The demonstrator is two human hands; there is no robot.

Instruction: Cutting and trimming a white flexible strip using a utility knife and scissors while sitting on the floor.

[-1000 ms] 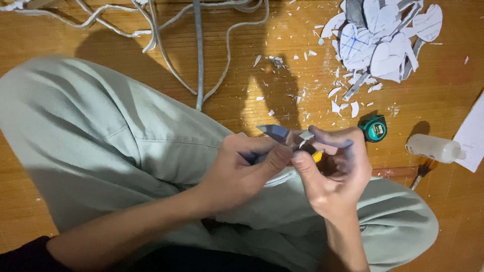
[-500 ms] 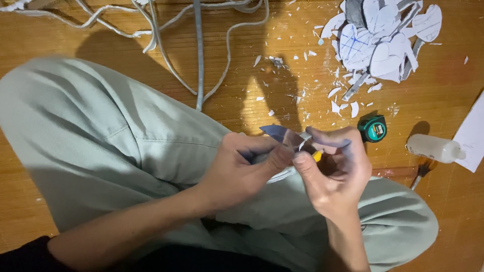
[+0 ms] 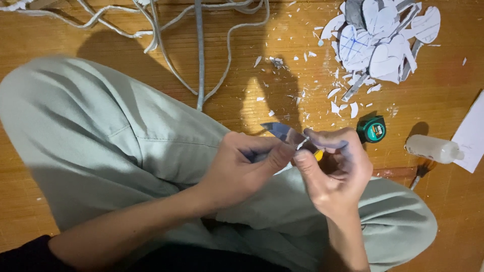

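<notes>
Wooden plank floor (image 3: 65,211) carries a translucent plastic bottle (image 3: 432,148) lying sideways, contents unclear. Above the lap, the left hand (image 3: 242,168) and right hand (image 3: 335,174) pinch a small grey pointed cut-out (image 3: 282,133), tip aimed up-left.

Warm, fairly bright light fell on the wooden floor (image 3: 237,60), coming from behind the person; a broad soft shadow of head and shoulders lay across the boards toward the cords (image 3: 199,50); a small bright patch showed within that shadow; the plastic bottle (image 3: 431,148) cast a short dark shadow away from the person; the bottom edge was dim, the dark sleeve (image 3: 25,254) nearly black; the hands were slightly soft; there was no strong glare; the paper cut-outs (image 3: 383,40) looked pale but not blown out.
</notes>
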